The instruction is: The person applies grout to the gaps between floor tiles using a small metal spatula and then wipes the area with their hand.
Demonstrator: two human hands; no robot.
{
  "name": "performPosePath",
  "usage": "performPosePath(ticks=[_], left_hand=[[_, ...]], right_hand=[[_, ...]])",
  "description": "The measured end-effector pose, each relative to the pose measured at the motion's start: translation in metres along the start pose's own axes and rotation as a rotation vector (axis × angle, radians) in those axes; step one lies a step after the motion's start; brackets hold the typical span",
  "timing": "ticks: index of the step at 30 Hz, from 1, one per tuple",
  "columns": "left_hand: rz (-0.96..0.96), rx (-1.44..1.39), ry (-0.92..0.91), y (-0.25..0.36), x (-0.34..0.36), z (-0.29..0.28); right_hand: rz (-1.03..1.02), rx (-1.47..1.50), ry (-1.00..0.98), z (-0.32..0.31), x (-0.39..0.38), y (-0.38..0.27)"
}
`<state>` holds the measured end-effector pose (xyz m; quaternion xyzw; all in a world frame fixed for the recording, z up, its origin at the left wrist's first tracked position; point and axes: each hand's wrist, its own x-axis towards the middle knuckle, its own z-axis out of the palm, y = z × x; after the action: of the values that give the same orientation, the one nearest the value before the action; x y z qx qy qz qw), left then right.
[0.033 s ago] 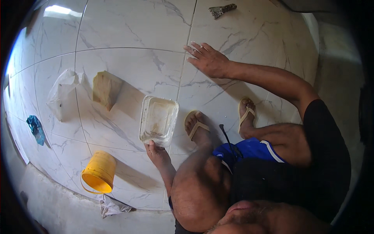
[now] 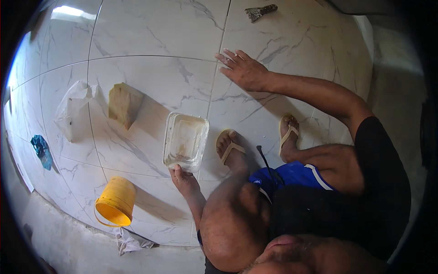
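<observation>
My left hand [image 2: 185, 181] grips the near edge of a rectangular plastic tub [image 2: 201, 150], its thumb over the rim. Whitish residue smears the tub's walls, and a brownish patch marks its bottom. Farther out on the right, my right hand [image 2: 246, 73] reaches over the floor tiles with its fingers spread and nothing in them. White paste shows on its fingertips, which are over the joint between two tiles. Whether they touch the floor I cannot tell. Beyond that hand lies a putty knife [image 2: 260, 13] with a crusted blade.
White marble-patterned tiles [image 2: 137, 36] cover the floor. To the left are a yellow bucket [image 2: 119, 194], an opened paper-like bag [image 2: 124, 104], a clear plastic bag [image 2: 75, 112] and a crumpled blue bag [image 2: 42, 151]. A crumpled whitish bag [image 2: 130, 241] lies behind the bucket. My sandalled feet [image 2: 232, 148] are beside the tub.
</observation>
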<state>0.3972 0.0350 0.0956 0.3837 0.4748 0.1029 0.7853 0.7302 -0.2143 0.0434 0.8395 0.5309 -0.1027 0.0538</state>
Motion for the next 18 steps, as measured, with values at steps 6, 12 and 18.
performPosePath(ticks=[6,12,18], left_hand=[[-0.029,0.009,0.035,-0.001,0.003,-0.001],[-0.018,-0.009,0.036,-0.006,0.007,-0.002],[-0.063,0.058,0.015,-0.005,0.004,0.004]], right_hand=[[-0.032,-0.032,-0.001,0.0,-0.001,-0.003],[0.041,0.061,-0.211,-0.022,-0.004,0.007],[0.055,0.362,-0.005,-0.021,0.047,0.011]])
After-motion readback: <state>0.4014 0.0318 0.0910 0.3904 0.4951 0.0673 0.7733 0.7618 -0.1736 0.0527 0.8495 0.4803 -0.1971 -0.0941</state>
